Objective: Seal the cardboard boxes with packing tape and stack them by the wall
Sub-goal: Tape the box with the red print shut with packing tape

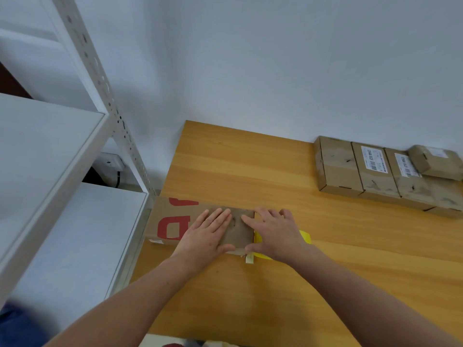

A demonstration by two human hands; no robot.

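Head view: cardboard box [172, 221] with red lettering lies flat at left edge of wooden table [250, 171], just beside the metal shelf unit [50, 151]. Left hand [208, 234] flat on box top, fingers straight and pressed together, palm down. Right hand [275, 234] flat on the box's right end, fingers slightly spread, thumb along the near edge. Both hands press, neither grips. Yellow tape roll [305, 237] on table, touching the right hand's outer side, partly hidden under it. Short pale tape strip [249, 259] sticks out below the box's near edge, between the 2 hands. Back right, against the wall [275, 58]: row of boxes [338, 166], 3 side by side in view, 2 with white labels, running off frame. Smaller box [436, 160] sits on top at the row's right end. Wall socket [110, 162] behind shelf post.
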